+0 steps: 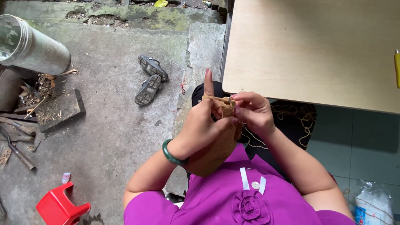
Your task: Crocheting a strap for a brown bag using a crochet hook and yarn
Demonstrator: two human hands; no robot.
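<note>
My left hand (203, 121) grips a tan crocheted piece (216, 146) that hangs down over my purple shirt, with the index finger pointing straight up and a strand of tan yarn (216, 98) running over it. A green bangle (170, 153) circles that wrist. My right hand (254, 111) pinches the top edge of the same piece, fingers curled close against the left hand; any hook between the fingers is hidden. Loose tan yarn (298, 118) lies tangled on my dark lap below the right hand.
A light wooden tabletop (312, 50) stands just beyond my hands. A pair of dark sandals (150, 79) lies on the concrete, with a metal cylinder (33, 46), scrap tools and a red plastic stool (60, 206) at left. A plastic bag (373, 204) sits at lower right.
</note>
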